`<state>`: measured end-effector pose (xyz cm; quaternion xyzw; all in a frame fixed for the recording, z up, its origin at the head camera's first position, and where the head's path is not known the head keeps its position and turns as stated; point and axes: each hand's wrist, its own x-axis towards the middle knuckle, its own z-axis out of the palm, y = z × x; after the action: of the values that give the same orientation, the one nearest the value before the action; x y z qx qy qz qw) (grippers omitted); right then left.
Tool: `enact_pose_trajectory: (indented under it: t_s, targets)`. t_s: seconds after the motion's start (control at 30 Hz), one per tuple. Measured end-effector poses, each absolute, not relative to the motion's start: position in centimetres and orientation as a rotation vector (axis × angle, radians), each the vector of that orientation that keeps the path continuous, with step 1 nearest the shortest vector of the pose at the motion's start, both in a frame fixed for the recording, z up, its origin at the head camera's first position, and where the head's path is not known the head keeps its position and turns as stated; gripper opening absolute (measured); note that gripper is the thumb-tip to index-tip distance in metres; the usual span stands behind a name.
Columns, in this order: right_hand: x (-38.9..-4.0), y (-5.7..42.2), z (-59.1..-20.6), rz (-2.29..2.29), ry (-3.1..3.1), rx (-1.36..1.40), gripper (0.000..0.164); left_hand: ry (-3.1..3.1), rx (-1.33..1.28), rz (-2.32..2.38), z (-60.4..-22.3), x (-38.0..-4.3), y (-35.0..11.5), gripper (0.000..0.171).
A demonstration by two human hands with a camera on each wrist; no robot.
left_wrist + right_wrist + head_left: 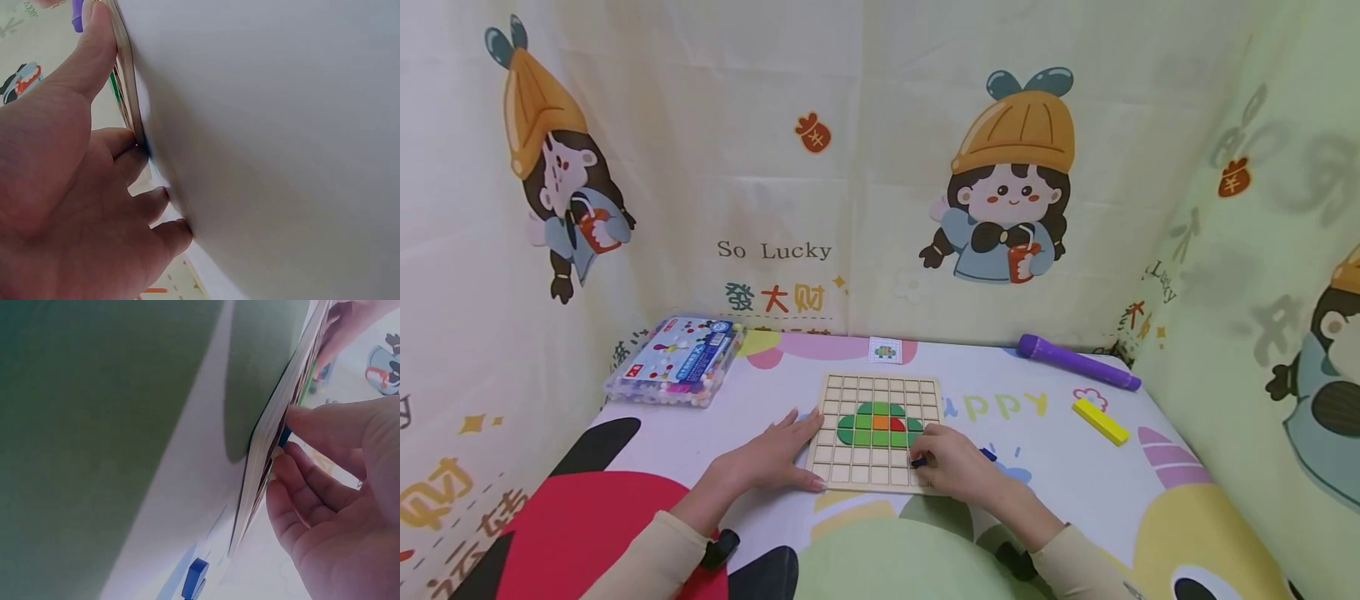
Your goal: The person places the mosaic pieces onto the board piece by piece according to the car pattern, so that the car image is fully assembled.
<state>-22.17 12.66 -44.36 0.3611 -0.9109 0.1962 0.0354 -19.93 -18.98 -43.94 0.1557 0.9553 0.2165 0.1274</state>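
Note:
A square wooden grid board (853, 475) lies on the table, with green, orange and red pieces (880, 423) forming a rounded patch in its middle rows. My left hand (775, 454) rests along the board's left side, thumb at the near corner and fingers spread at the edge. Over the lower right of the board, my right hand (958, 467) pinches a small dark blue piece (285, 435) between thumb and fingertips. Just right of that hand, another blue piece (195, 575) lies on the table, partly hidden by the hand in the head view.
Behind the board lies a small pattern card (885, 350). A clear plastic box (677, 362) with a printed lid sits at the back left. A purple tube (1078, 362) and a yellow bar (1100, 422) lie on the right. Printed curtains enclose the table's back and sides.

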Motion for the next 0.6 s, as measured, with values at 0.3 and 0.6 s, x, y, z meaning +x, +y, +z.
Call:
enact_pose_trajectory:
  t_s: [0.3,0.6]
  targets:
    - [-22.38,12.44,-44.16,0.594,-2.807,1.168,0.024,2.773,0.463,0.629,-43.6,-19.75,-19.09,0.108]
    - [-22.56,11.77,-43.61,0.62,-2.849,1.16,0.023,2.769,0.467,0.631,-43.59,-19.69,-19.04,0.108]
